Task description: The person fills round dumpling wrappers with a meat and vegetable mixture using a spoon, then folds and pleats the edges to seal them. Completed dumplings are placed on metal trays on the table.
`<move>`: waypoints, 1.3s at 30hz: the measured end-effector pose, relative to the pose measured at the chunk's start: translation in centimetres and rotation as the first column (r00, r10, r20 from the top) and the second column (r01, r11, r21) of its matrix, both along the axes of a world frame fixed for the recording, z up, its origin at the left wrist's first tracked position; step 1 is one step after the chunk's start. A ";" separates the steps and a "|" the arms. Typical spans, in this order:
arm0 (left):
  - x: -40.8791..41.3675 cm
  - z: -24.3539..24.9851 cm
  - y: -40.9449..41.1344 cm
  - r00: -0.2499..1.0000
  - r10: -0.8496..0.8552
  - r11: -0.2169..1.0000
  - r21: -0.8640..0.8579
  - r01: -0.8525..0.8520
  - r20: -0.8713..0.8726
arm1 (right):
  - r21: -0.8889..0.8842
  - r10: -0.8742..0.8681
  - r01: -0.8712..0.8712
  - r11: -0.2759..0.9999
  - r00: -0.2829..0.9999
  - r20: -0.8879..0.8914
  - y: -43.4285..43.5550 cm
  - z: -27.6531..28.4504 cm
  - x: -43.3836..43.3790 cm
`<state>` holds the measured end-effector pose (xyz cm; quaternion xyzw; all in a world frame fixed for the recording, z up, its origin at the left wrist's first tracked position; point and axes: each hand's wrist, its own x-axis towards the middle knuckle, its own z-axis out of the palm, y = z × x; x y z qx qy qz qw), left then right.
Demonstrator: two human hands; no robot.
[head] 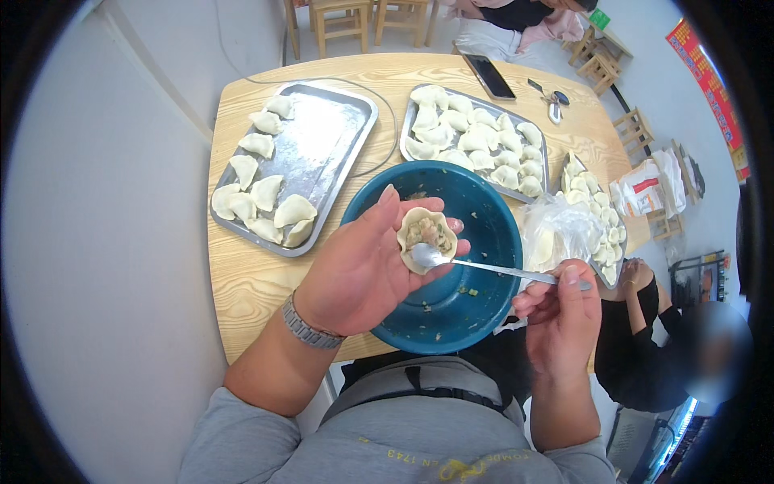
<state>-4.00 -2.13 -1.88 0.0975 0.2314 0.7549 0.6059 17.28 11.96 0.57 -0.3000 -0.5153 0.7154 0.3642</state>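
Note:
On the open palm and fingers of my left hand (369, 272) rests a round dumpling wrapper (408, 261) with wavy edges. A mound of minced filling (430, 230) with green bits sits in its middle. My right hand (562, 317) grips the handle end of a metal spoon (496, 268), whose bowl touches the filling and the wrapper's lower part. Both are above a blue plastic basin (478, 311), with scraps of filling stuck to its inside. Beside my right hand lies a clear plastic bag (553, 227) with pale wrappers in it.
A metal tray (326, 139) with several folded dumplings (257, 145) stands at left. Fuller dumpling trays stand behind (538, 190) and to the right (609, 281) of the basin. A phone (490, 77), keys (555, 107) and a cable (396, 121) lie on the wooden table (260, 296). Two people are nearby.

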 end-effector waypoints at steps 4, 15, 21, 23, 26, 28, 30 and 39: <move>0.0 0.1 0.1 1.000 0.013 1.000 -0.015 -0.013 -0.010 | 0.053 -0.021 0.025 0.998 0.996 -0.083 0.8 0.8 0.1; 0.1 0.0 0.1 1.000 -0.007 0.999 -0.032 0.006 -0.024 | 0.209 0.009 -0.012 0.978 1.000 0.015 1.3 0.9 0.2; 0.3 0.0 0.1 1.000 -0.016 0.999 -0.043 0.015 -0.022 | 0.316 0.083 -0.090 0.944 0.996 0.034 0.7 1.6 -0.3; 0.2 0.0 0.1 0.999 -0.031 0.998 -0.053 0.031 -0.016 | 0.338 0.101 -0.117 0.934 0.993 0.066 0.6 1.6 -0.2; 0.3 0.1 0.1 0.999 -0.034 0.999 -0.040 0.034 -0.003 | 0.386 0.112 -0.125 0.914 0.992 0.056 0.7 1.8 -0.2; 0.2 0.2 0.1 1.000 -0.020 0.999 -0.050 0.019 -0.013 | 0.435 0.113 -0.110 0.894 0.993 0.018 0.9 1.9 -0.1; 0.1 0.3 0.2 1.000 -0.005 0.998 -0.056 0.005 0.001 | 0.431 0.126 -0.099 0.897 0.991 -0.036 1.1 1.8 0.1; 0.0 -0.1 0.1 1.000 -0.010 0.999 -0.039 0.011 0.027 | 0.375 0.132 -0.114 0.920 0.991 -0.023 1.2 0.9 0.6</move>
